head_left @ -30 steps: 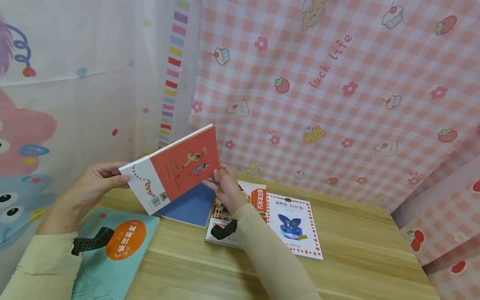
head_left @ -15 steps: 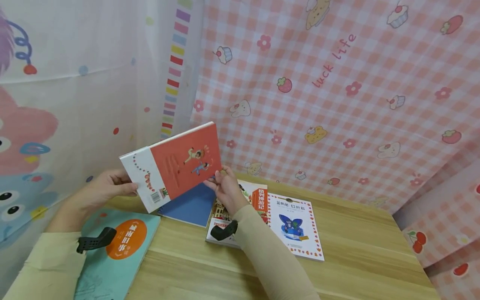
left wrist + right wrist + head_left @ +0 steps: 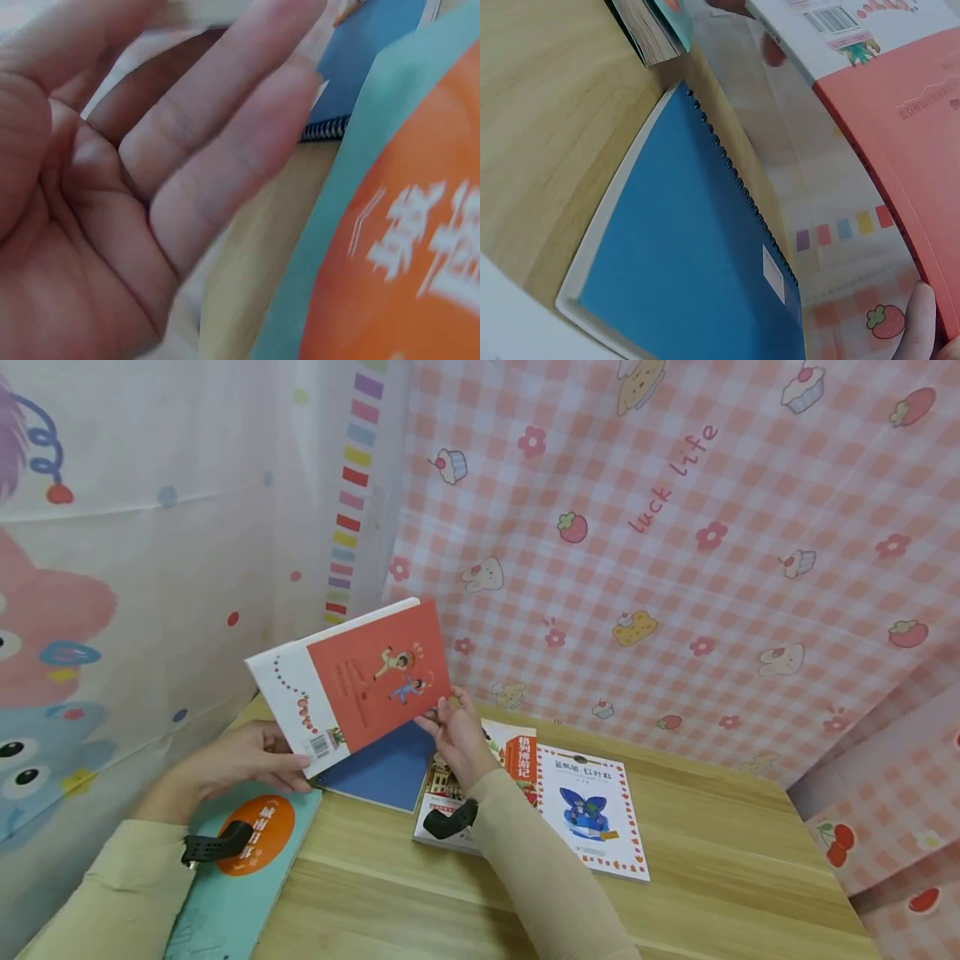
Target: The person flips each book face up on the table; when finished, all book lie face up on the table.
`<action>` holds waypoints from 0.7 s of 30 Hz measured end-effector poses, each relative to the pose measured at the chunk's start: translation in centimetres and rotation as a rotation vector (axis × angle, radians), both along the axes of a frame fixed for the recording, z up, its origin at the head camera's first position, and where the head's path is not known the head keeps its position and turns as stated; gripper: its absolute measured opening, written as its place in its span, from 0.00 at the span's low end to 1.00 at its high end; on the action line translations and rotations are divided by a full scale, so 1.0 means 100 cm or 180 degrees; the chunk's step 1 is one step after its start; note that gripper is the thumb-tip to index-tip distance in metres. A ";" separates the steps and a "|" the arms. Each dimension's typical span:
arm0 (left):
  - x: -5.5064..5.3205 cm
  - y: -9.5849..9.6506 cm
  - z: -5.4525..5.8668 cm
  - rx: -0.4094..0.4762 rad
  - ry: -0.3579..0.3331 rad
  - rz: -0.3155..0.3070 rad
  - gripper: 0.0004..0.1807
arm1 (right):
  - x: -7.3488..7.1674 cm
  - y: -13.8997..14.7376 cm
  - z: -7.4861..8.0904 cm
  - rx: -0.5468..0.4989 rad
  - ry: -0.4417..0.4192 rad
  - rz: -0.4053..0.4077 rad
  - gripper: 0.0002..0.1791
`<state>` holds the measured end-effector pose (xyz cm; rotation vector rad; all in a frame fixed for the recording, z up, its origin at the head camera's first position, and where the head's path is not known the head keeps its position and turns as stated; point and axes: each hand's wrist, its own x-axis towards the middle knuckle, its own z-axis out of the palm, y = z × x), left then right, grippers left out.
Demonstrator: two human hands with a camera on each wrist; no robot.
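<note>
My right hand [image 3: 461, 739] grips a red-and-white paperback book [image 3: 378, 677] by its lower right edge, thumb on the red back cover. The book is tilted up above the table. My left hand [image 3: 247, 760] is at the book's lower left corner, its thumb tip overlapping the corner in the head view. In the left wrist view, the left hand's fingers [image 3: 217, 157] look loosely extended. Below the raised book lies a blue spiral-bound notebook [image 3: 682, 240]. A teal book with an orange oval [image 3: 266, 827] lies under the left forearm.
Right of the notebook lie a book with a red title strip [image 3: 521, 760], partly hidden by the right arm, and a white book with a blue butterfly-shaped picture [image 3: 588, 810]. The wooden table [image 3: 720, 843] meets a pink checked curtain [image 3: 660, 577] at the back.
My left hand has slid down the book's left edge to its lower corner. The book has shifted slightly right, its upper left corner rising a little, while the right hand keeps its grip.
</note>
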<state>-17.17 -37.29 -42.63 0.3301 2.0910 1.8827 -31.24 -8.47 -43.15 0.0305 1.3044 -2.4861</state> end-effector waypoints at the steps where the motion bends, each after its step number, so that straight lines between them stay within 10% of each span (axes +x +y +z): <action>1: -0.001 0.002 0.000 0.0009 -0.0015 0.0011 0.22 | 0.000 0.001 0.000 -0.0011 0.0001 -0.0006 0.09; 21: -0.006 0.012 -0.010 -0.0213 -0.0016 0.0069 0.30 | 0.003 0.003 0.002 0.0035 0.0082 -0.0135 0.05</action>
